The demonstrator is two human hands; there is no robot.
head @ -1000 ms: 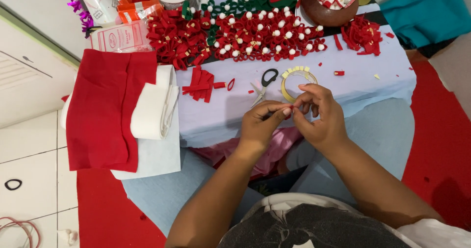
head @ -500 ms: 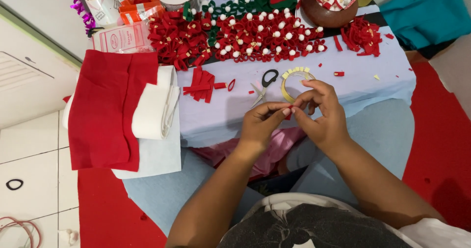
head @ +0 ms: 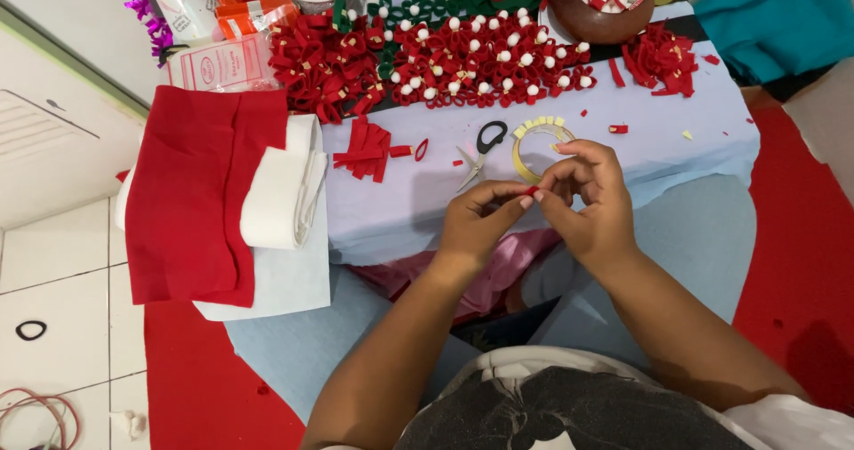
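My left hand [head: 476,221] and my right hand [head: 592,203] meet over the near edge of a low table covered in pale blue cloth [head: 658,139]. Both pinch a small red felt piece [head: 532,190] between their fingertips. Just beyond my hands lie small black-handled scissors [head: 480,150] and a yellow tape ring [head: 540,140]. A stack of cut red felt strips [head: 363,148] lies to the left of the scissors.
Many finished red felt bows with white pom-poms [head: 463,63] cover the table's far side, beside a brown bowl [head: 603,14]. Folded red felt [head: 200,183] and a white felt roll [head: 283,192] lie at the left. Teal cloth [head: 778,19] sits at the far right.
My hands have stayed together on the small red piece, with the fingers shifting slightly as they work it. Nothing else has moved.
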